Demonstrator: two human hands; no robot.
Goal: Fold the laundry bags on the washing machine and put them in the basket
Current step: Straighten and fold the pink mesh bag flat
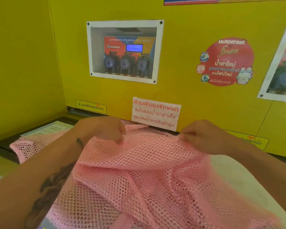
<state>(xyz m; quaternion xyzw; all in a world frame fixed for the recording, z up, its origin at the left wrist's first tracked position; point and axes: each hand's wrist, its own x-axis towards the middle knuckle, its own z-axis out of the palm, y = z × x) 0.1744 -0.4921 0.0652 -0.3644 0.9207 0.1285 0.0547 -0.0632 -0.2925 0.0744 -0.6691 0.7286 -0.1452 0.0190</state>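
While both hands pinch it, pink open-mesh laundry bag (139, 162), soft, rumpled

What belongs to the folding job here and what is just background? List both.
Job: pink mesh laundry bag, left hand, right hand, both pinching its edge.
Background: chemical dispenser window, round red sticker, white Thai notice.

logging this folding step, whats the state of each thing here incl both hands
pink mesh laundry bag: far edge lifted, rest spread rumpled
left hand: shut, pinching the bag's edge
right hand: shut, pinching the same edge
blue dispenser screen: lit
white paper notice: stuck to yellow wall
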